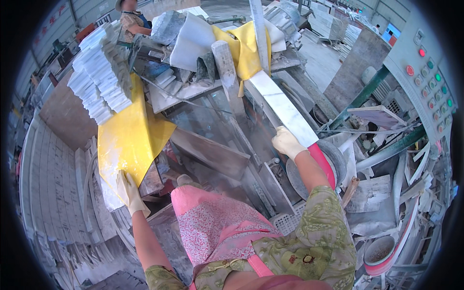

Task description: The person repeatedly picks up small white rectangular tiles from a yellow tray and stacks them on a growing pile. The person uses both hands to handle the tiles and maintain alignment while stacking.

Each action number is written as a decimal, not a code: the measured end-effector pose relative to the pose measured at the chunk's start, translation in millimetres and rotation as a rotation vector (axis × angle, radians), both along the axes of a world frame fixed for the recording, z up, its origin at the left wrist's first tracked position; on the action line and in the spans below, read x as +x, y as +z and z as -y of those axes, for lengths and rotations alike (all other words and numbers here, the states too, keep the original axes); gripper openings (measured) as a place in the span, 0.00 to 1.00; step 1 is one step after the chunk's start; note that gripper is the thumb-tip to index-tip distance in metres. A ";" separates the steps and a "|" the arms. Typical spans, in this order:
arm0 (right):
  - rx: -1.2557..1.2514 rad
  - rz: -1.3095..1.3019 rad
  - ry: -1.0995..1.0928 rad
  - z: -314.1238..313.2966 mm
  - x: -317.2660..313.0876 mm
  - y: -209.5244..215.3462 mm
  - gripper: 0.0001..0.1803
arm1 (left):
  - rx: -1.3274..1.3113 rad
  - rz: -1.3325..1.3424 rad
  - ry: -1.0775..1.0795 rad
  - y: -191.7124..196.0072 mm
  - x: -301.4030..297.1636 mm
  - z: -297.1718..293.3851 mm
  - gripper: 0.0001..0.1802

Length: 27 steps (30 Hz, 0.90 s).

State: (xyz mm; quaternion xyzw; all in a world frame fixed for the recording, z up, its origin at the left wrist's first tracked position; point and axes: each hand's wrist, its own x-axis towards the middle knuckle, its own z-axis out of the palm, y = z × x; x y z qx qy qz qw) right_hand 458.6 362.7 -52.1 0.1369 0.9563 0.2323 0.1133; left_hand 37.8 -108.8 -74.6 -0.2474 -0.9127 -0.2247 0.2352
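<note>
My left hand (128,191), in a cream glove, lies with its fingers stretched out on a wet yellow sheet (126,140) draped over a surface at the left. My right hand (288,142), also gloved, has its fingers curled at the left edge of a long white marble strip (284,107) with grey veins. What the fingertips touch is hidden. The strip slants from the yellow cloth (247,48) at the far middle toward me. At its near end a red band (323,164) runs over a grey wheel (300,175).
A tall stack of white stone strips (100,72) stands on the left sheet. Brown slabs (210,152) and metal rails lie between my hands. A control panel (425,72) with coloured buttons hangs at the right, above green pipes (362,99). Another person (134,21) stands far left.
</note>
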 end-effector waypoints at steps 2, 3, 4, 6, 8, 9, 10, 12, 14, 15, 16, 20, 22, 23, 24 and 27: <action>-0.016 0.001 0.004 -0.8 0.2 -0.3 0.10 | 0.007 0.018 -0.005 -1.0 0.4 0.8 0.19; -0.023 0.001 0.007 -1.0 0.6 -0.1 0.10 | 0.013 0.007 -0.009 -1.3 0.7 1.4 0.19; -0.020 0.007 0.007 -1.1 1.0 0.1 0.10 | 0.005 0.022 0.002 -1.5 0.7 1.6 0.19; -0.001 -0.029 0.016 -1.1 1.3 -0.4 0.10 | 0.006 0.001 0.007 -2.0 0.3 1.1 0.19; 0.002 -0.043 0.010 -1.0 2.0 -1.7 0.10 | 0.009 -0.012 -0.003 -1.8 -0.5 0.5 0.19; -0.010 -0.045 0.004 -1.0 2.3 -2.7 0.10 | 0.003 -0.020 0.005 -1.4 -0.7 0.3 0.18; -0.024 -0.047 0.000 -1.2 2.6 -3.8 0.09 | 0.003 0.000 0.002 -1.1 -0.5 0.4 0.18; -0.020 -0.030 0.002 -2.4 2.9 -6.3 0.09 | -0.007 0.014 0.016 -0.1 0.4 0.5 0.18; -0.009 -0.025 0.004 -4.5 2.9 -9.1 0.09 | 0.013 0.009 -0.004 0.8 1.8 0.5 0.18; 0.000 -0.029 0.007 -5.6 3.0 -10.4 0.09 | 0.015 -0.001 0.002 1.2 2.6 0.6 0.18; 0.009 -0.033 0.011 -6.7 3.0 -11.6 0.09 | 0.020 -0.003 -0.007 1.6 3.3 0.8 0.18; -0.054 -0.113 0.051 -10.0 3.7 -15.2 0.08 | 0.020 -0.004 -0.014 2.5 4.2 0.2 0.17; -0.018 -0.095 0.083 -10.7 4.4 -16.5 0.08 | 0.026 0.004 -0.016 2.3 3.5 -0.1 0.17; -0.035 -0.146 0.074 -10.8 4.8 -17.0 0.08 | 0.028 0.011 -0.015 2.0 3.1 -0.1 0.17; -0.032 -0.160 0.074 -10.8 5.2 -17.5 0.08 | 0.030 0.017 -0.015 1.7 2.8 -0.1 0.17; -0.031 -0.174 0.079 -11.0 5.6 -18.3 0.08 | 0.012 -0.018 -0.007 0.8 2.1 -0.2 0.17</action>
